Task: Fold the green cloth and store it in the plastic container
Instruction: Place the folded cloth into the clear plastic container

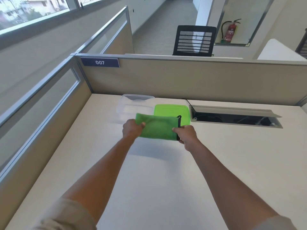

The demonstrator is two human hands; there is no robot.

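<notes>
The green cloth (157, 127) is folded into a flat rectangle with a black loop at its right edge. I hold it above the desk with both hands. My left hand (132, 129) pinches its left edge and my right hand (186, 136) grips its right edge. Just behind the cloth stands the clear plastic container (131, 105), open on top, at the back of the desk. Its green lid (172, 110) lies flat to the container's right, partly hidden by the cloth.
The white desk (166, 180) is bounded by beige partition walls (182, 77) at the back and left. An open cable hatch (235, 116) is sunk into the desk at the back right. A black chair (194, 40) stands beyond the partition.
</notes>
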